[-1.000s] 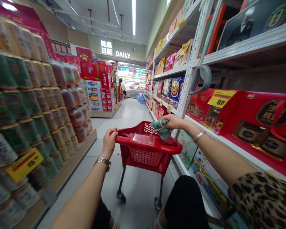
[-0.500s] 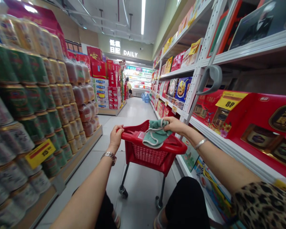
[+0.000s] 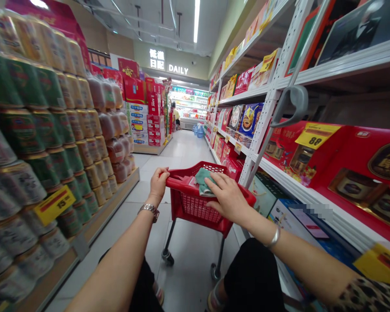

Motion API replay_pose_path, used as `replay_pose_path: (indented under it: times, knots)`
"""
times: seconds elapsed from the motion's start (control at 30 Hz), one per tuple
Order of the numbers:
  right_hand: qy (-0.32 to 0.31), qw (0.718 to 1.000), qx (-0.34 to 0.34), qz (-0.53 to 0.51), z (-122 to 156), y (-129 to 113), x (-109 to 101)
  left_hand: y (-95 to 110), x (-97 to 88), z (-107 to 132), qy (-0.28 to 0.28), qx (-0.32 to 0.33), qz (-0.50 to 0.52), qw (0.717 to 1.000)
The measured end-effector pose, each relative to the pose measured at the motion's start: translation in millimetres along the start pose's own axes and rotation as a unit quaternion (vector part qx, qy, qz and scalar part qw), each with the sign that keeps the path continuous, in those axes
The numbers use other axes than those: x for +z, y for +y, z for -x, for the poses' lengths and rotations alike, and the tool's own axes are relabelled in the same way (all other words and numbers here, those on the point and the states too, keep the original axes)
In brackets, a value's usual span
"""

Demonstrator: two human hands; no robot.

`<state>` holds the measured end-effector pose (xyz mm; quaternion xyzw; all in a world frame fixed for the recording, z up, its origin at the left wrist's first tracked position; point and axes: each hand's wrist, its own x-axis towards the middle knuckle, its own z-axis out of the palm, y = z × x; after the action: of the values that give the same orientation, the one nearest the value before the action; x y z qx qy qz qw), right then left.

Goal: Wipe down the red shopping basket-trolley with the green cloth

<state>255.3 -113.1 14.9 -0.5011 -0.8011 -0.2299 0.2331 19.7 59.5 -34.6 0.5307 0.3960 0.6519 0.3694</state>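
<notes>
A small red plastic shopping cart with a mesh basket rolls on thin legs and wheels ahead of me. My left hand, a metal watch on its wrist, grips the cart's near left rim. My right hand lies flat across the right rim, fingers apart, holding nothing. Just beside those fingers, a crumpled green cloth sits inside the basket, partly below the rim.
Stacked cans and bottled goods line the aisle's left side. White metal shelving with red gift boxes runs along the right, close to my right arm. The tiled aisle stretches ahead to lit refrigerated cases, where a distant person stands.
My right hand has let go of the green cloth and moved down to the cart's rim. The cloth has dropped lower into the basket. The view has turned slightly.
</notes>
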Motion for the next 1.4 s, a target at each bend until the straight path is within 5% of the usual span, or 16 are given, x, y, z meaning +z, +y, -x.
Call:
replay_pose_path:
  times: [0.17,0.4,0.77,0.9,1.4]
  knots:
    - [0.058,0.998,-0.022,0.015,12,3,4,0,-0.4,-1,-0.002,-0.003,0.0,1.0]
    - [0.031,0.999,0.034,-0.018,-4,-1,-7,3,-0.8,-2,-0.001,-0.005,-0.004,1.0]
    - [0.133,0.988,-0.065,0.03,-11,-70,30,6,-8.6,-5,-0.017,0.018,-0.036,0.999]
    - [0.163,0.981,-0.091,0.051,15,-54,29,4,-8.3,-6,-0.013,0.013,-0.031,0.999]
    - [0.204,0.964,-0.023,0.168,106,11,-27,5,3.8,-1,0.002,0.005,-0.057,0.998]
